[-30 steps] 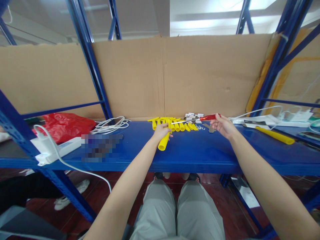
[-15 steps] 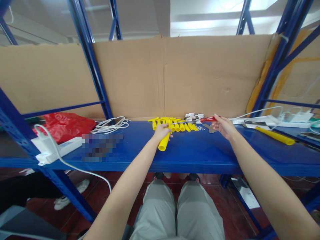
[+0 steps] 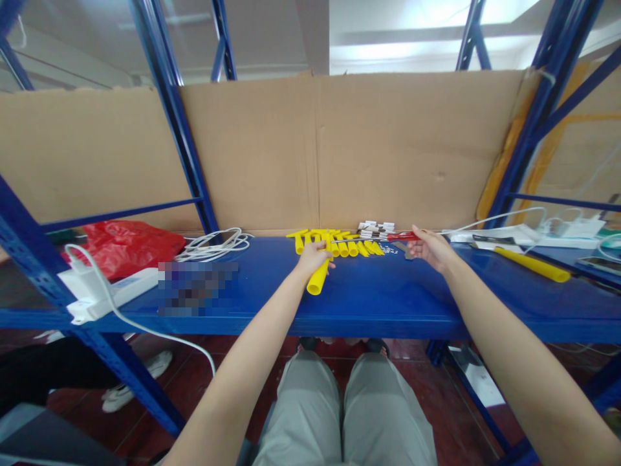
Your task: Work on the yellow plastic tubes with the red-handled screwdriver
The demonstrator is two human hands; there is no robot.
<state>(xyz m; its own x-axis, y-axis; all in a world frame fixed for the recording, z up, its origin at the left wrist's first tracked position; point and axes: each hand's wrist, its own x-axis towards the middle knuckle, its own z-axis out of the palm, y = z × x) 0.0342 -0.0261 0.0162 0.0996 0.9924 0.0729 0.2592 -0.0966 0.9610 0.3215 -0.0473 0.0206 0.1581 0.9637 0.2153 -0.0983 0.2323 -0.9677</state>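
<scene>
My left hand (image 3: 311, 257) is closed around a yellow plastic tube (image 3: 317, 281), its open round end pointing toward me and its far end rising above my fingers. My right hand (image 3: 429, 248) grips the end of a screwdriver (image 3: 400, 236) with a red handle. The thin metal shaft lies level, pointing left, and its tip meets the far part of the yellow tube. Whether the tip sits in a screw is too small to see. Behind my left hand lies a row of similar yellow pieces (image 3: 353, 249), some T-shaped. Tiny silvery bits (image 3: 388, 249) are scattered beside them.
White and brown blocks (image 3: 376, 229) are piled against the cardboard panel (image 3: 388, 149). On the blue shelf (image 3: 272, 291), a red plastic bag (image 3: 130, 246), coiled white cable (image 3: 213, 244) and power strip (image 3: 123, 289) lie left. Another yellow tube (image 3: 536, 265) lies right. A person's shoe (image 3: 119, 396) shows below.
My right hand's fingers have shifted slightly left along the screwdriver handle. The left hand and yellow tube hold almost the same place.
</scene>
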